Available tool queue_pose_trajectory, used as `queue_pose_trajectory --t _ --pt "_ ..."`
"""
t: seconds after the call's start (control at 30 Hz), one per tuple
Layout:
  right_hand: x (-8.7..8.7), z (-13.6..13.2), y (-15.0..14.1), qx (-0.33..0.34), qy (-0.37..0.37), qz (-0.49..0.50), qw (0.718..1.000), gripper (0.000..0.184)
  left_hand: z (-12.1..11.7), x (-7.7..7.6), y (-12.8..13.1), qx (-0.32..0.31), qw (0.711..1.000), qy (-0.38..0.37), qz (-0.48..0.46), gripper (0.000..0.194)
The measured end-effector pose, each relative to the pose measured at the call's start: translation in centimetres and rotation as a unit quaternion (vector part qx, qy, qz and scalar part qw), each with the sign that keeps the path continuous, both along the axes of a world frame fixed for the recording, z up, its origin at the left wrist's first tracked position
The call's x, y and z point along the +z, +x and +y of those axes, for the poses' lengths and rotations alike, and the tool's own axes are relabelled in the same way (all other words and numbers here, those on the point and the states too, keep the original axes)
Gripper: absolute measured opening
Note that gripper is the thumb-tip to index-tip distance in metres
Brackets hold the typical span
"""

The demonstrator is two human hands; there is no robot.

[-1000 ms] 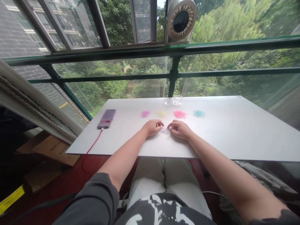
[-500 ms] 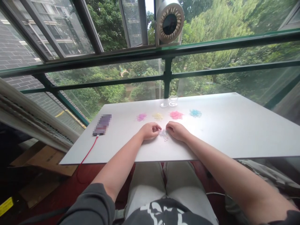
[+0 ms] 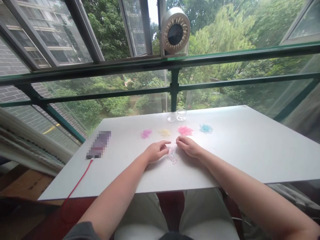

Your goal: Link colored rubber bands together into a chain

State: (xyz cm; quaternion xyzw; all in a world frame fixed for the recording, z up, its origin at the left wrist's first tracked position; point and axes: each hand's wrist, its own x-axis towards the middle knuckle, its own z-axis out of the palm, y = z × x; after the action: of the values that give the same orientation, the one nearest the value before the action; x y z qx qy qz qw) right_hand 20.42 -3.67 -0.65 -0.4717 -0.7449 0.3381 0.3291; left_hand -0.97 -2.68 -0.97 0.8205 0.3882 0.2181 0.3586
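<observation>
Near the middle of the white table [image 3: 120, 170] lies a loose pile of small thin loops in mixed colours [image 3: 173, 156], which look like rubber bands. My left hand [image 3: 157, 151] is at the pile's left edge, its index finger stretched out and apart from the thumb. Just right of and beyond the pile, my right hand [image 3: 188, 146] has its fingers pinched together; whatever is at the fingertips is too small to make out. Beyond my hands, sorted by colour, are a purple pile [image 3: 146, 134], a yellow pile [image 3: 164, 132], a pink pile [image 3: 185, 130] and a blue pile [image 3: 206, 128].
Two clear round containers [image 3: 181, 117] stand at the table's far edge. On the left lies a blurred-out phone [image 3: 99, 144] with a red cable [image 3: 79, 181] running over the near edge. Behind the table are a green railing [image 3: 112, 66] and a round fan-like device [image 3: 175, 33].
My left hand has opened its fingers and drawn slightly away from the mixed pile. My right hand has shifted away from the pile, towards the pink one. The camera view has tilted a little.
</observation>
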Motion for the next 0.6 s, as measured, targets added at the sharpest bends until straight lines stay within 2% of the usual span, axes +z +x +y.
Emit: queue_pose_trajectory --t 0.17,0.27,0.37,0.43,0.5,0.6 --pt "1.3 1.6 -1.1 0.041 -0.112 0.084 0.989 0.018 1.0 0.6 0.8 0.038 0.998 -0.055 0.003 0.041" --pt "1.4 2.9 -2.0 0.062 -0.155 0.127 0.978 0.020 2.7 1.1 1.3 0.022 0.993 -0.114 -0.008 0.039" --pt "0.9 3.9 -2.6 0.056 -0.151 0.144 0.976 0.022 3.8 1.1 1.7 0.031 0.987 -0.150 -0.045 0.038" --pt "0.3 4.0 -2.9 0.039 -0.134 0.151 0.979 0.022 3.9 0.6 2.0 0.062 0.987 -0.122 -0.084 0.037" --pt "-0.2 3.8 -3.0 0.022 -0.113 0.149 0.982 0.020 3.6 0.0 2.1 0.066 0.989 -0.066 -0.118 0.031" --pt "-0.6 3.3 -3.1 0.012 -0.085 0.131 0.988 0.015 2.9 -0.6 2.1 0.062 0.987 -0.071 -0.130 0.028"
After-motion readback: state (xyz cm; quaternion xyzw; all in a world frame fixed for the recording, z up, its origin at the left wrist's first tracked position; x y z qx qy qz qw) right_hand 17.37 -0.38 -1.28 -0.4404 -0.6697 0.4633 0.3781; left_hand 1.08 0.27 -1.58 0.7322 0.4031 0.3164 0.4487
